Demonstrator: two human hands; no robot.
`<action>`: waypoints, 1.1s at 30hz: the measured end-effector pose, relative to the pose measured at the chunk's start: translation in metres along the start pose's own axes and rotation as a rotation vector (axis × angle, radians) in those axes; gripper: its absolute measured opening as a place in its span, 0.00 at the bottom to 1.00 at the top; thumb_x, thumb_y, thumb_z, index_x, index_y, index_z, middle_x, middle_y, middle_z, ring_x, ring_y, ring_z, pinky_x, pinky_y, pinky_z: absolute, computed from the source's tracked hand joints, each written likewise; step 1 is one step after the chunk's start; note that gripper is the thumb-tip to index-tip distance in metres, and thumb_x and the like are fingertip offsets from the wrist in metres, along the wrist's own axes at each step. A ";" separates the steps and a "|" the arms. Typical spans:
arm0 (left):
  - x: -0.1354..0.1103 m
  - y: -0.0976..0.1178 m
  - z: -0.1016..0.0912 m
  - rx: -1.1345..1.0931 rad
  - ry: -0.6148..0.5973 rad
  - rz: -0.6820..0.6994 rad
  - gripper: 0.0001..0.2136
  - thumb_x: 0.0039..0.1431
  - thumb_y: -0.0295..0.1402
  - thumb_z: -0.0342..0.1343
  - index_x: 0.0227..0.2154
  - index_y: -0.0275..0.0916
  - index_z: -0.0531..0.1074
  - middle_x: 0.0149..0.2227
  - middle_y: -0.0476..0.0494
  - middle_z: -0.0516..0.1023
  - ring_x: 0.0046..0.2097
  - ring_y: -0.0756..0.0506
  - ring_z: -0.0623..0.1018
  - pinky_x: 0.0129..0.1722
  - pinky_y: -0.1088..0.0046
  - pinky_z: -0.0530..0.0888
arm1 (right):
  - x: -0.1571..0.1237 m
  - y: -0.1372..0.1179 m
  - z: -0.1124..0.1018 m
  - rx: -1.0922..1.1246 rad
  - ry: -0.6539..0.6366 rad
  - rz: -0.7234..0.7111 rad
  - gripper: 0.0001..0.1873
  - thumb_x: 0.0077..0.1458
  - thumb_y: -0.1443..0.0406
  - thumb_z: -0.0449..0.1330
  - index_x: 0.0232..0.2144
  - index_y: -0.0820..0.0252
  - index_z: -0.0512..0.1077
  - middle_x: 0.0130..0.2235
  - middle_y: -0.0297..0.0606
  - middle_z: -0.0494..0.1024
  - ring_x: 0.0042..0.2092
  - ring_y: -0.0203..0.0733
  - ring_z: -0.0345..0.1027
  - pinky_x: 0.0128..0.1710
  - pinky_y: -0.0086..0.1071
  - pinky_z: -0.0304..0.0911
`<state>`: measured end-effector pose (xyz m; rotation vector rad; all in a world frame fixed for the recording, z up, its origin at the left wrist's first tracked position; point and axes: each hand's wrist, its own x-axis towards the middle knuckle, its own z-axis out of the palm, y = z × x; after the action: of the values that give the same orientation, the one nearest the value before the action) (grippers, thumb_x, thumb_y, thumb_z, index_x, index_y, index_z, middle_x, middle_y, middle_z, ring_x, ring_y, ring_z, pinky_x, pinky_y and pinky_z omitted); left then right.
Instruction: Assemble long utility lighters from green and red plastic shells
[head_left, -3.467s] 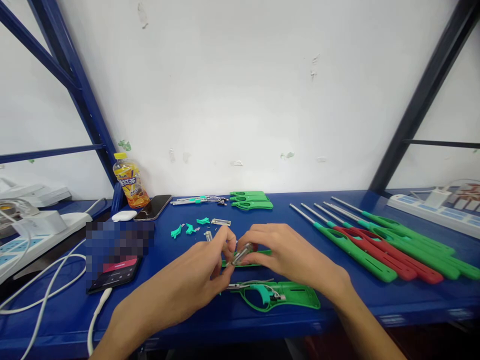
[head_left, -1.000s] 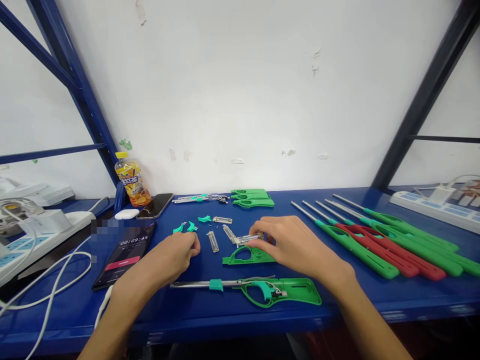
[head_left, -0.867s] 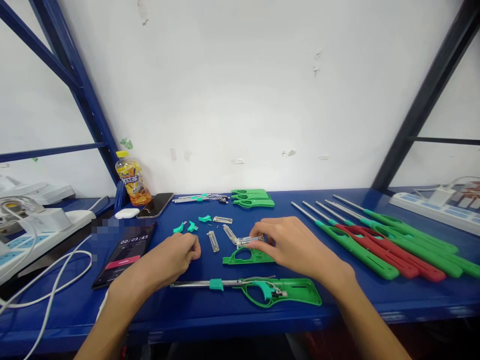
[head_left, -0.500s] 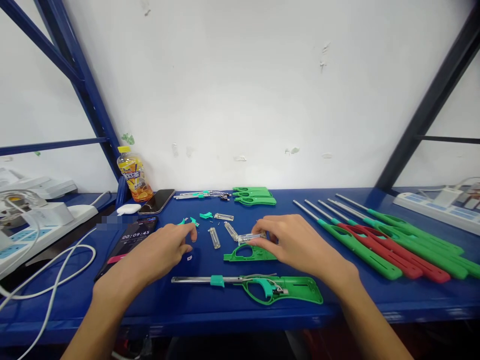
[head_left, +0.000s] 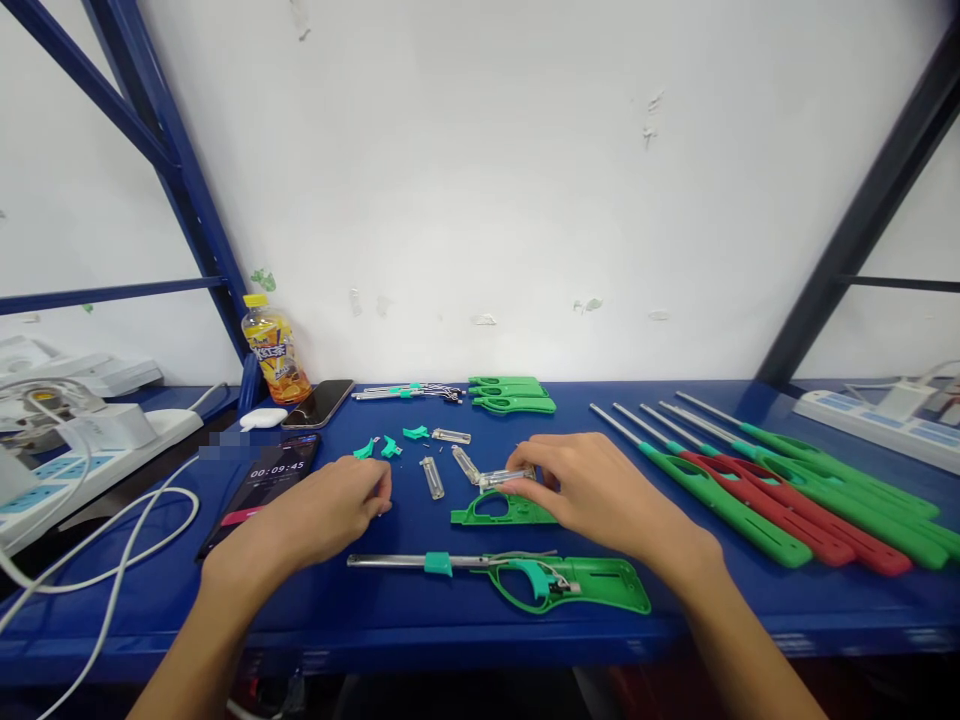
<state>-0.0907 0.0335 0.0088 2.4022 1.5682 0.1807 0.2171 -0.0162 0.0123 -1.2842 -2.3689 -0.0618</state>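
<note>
My right hand (head_left: 592, 490) pinches a small clear tube part (head_left: 501, 478) just above a green handle shell (head_left: 504, 511) lying on the blue bench (head_left: 375, 620). My left hand (head_left: 330, 505) rests on the bench with its fingertips curled together over a tiny piece I cannot make out. Nearer to me lies a half-built green lighter (head_left: 525, 578) with a metal rod and teal trigger, its inside exposed. Teal clips (head_left: 382, 447) and clear tube parts (head_left: 433, 478) lie scattered just beyond my left hand.
Finished green and red long lighters (head_left: 757, 495) lie in a row at the right. A phone showing a timer (head_left: 262, 485), another phone (head_left: 319, 403), an earbud case (head_left: 262, 418) and a drink bottle (head_left: 274, 348) stand at the left. Power strips and white cables (head_left: 90, 540) are at far left.
My left hand let go of the part both hands held, reached left toward the teal clips, then drew back and curled its fingers on the bench. My right hand kept the clear tube.
</note>
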 end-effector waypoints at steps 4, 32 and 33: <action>-0.002 0.021 -0.005 -0.018 0.068 0.087 0.07 0.65 0.29 0.55 0.30 0.43 0.73 0.32 0.50 0.79 0.35 0.43 0.75 0.34 0.69 0.63 | -0.001 0.001 0.000 0.003 0.030 -0.019 0.12 0.72 0.55 0.59 0.42 0.54 0.77 0.38 0.32 0.84 0.34 0.41 0.76 0.34 0.33 0.59; 0.005 0.072 0.010 -0.572 0.363 0.256 0.08 0.67 0.37 0.58 0.40 0.44 0.82 0.31 0.50 0.82 0.31 0.47 0.77 0.32 0.71 0.70 | -0.002 -0.004 -0.004 0.019 0.145 -0.015 0.17 0.76 0.54 0.50 0.49 0.53 0.75 0.34 0.33 0.84 0.27 0.38 0.73 0.30 0.31 0.57; 0.005 0.072 0.010 -0.566 0.371 0.258 0.07 0.67 0.36 0.58 0.39 0.44 0.81 0.31 0.50 0.82 0.31 0.47 0.78 0.31 0.71 0.70 | -0.002 -0.003 -0.003 0.017 0.149 -0.014 0.17 0.76 0.54 0.50 0.49 0.54 0.75 0.34 0.33 0.84 0.27 0.38 0.73 0.30 0.31 0.57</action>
<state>-0.0227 0.0093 0.0195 2.1655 1.1121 1.0229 0.2163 -0.0202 0.0153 -1.2120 -2.2468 -0.1362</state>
